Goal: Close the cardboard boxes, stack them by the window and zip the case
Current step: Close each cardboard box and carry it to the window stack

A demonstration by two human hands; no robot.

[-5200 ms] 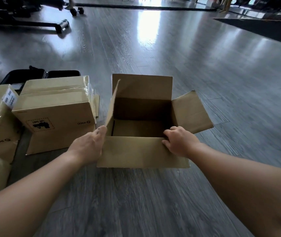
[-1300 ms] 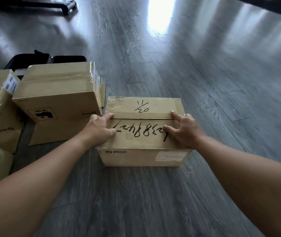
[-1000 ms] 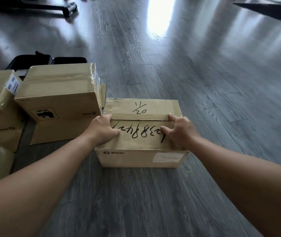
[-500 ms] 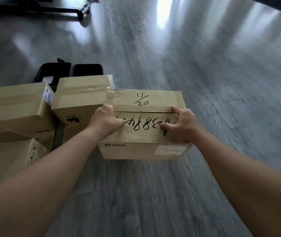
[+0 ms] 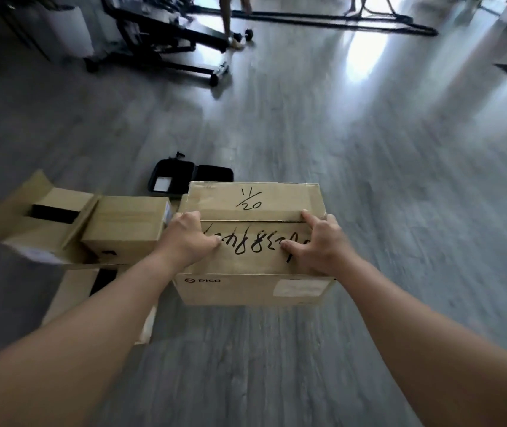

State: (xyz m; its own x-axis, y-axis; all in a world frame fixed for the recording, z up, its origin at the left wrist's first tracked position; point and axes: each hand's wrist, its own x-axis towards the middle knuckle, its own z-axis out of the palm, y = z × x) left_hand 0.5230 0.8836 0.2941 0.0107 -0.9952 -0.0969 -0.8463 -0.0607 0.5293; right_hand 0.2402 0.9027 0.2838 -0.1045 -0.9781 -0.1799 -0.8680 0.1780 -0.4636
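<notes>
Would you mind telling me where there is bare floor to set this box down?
Bare floor lies right of the held box and in front of it, between the arms. Left is crowded: a closed box, an open-flapped box and the open black case behind them.

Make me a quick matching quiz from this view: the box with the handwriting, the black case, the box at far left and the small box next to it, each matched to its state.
Things:
1. handwritten box
2. black case
3. far-left box
4. small box

States:
A. lying unzipped on the floor
B. flaps standing open
C. shut, left hand and right hand on its top
D. shut, no hand on it

Pairs: 1-C, 2-A, 3-B, 4-D
</notes>
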